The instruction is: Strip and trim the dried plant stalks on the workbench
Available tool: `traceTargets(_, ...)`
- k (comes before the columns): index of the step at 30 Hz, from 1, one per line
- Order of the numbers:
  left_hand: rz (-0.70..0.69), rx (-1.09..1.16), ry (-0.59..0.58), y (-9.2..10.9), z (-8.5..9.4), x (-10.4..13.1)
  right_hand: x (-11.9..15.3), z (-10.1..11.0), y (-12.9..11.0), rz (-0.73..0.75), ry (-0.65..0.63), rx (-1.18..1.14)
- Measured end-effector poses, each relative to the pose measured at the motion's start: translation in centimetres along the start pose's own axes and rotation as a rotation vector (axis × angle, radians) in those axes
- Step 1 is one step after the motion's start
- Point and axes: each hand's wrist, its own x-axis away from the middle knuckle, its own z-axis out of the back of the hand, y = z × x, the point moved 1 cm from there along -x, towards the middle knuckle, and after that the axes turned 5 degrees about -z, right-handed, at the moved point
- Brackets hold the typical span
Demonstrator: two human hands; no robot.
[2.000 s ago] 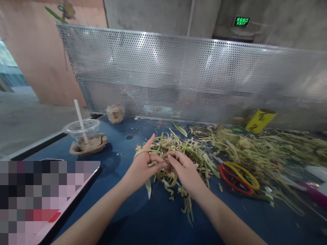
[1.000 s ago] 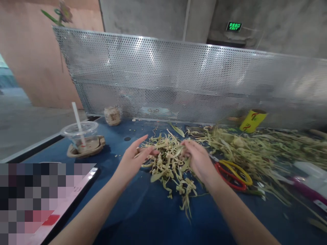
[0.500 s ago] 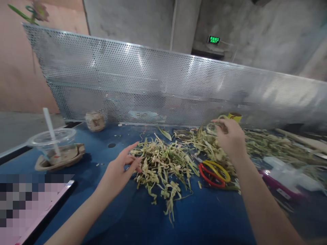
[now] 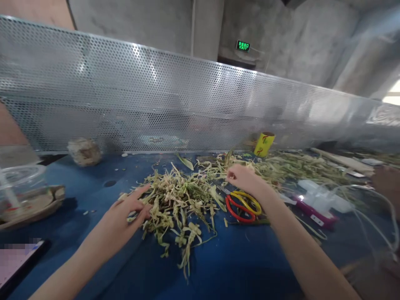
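A heap of dried, pale green plant strips (image 4: 178,196), some apparently knotted, lies on the blue table. My left hand (image 4: 128,210) rests at the left edge of this heap. Its thumb and fingers are apart, with a few pale bits showing between them. Just behind scissors (image 4: 240,206) with one red and one yellow handle is my right hand (image 4: 245,177), over a second spread of plant strips (image 4: 281,166). The fingers there are curled in, and whatever they may hold is hidden.
A yellow roll (image 4: 264,144) stands near the perforated metal screen (image 4: 175,96). At left are a plastic cup (image 4: 25,179) in a cardboard holder, a wrapped lump (image 4: 84,152) and a phone (image 4: 21,264). A purple power strip (image 4: 315,214) with white plugs lies right, near another person's hand (image 4: 386,183).
The view has turned right, so things sit further left. My right hand has come down and nearer from beside the yellow roll, its fingers more curled. My left hand stays by the heap.
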Motion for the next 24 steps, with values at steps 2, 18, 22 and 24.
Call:
traceTargets(2,0.003,0.000,-0.096,0.4,0.1,0.0,1.1,-0.6,-0.2,-0.119,-0.158,0.061)
traceTargets(18,-0.093,-0.143,-0.031,0.7,-0.6,0.4,4.9,0.4,1.5,-0.309,-0.104,-0.039)
traceTargets(22,-0.161,-0.092,0.060,2.0,-1.2,1.0,6.7,2.4,4.2,-0.294,0.045,-0.110)
traceTargets(24,-0.226,-0.046,0.023,3.6,-1.9,1.0,7.8,3.2,6.0,-0.304,0.126,-0.185)
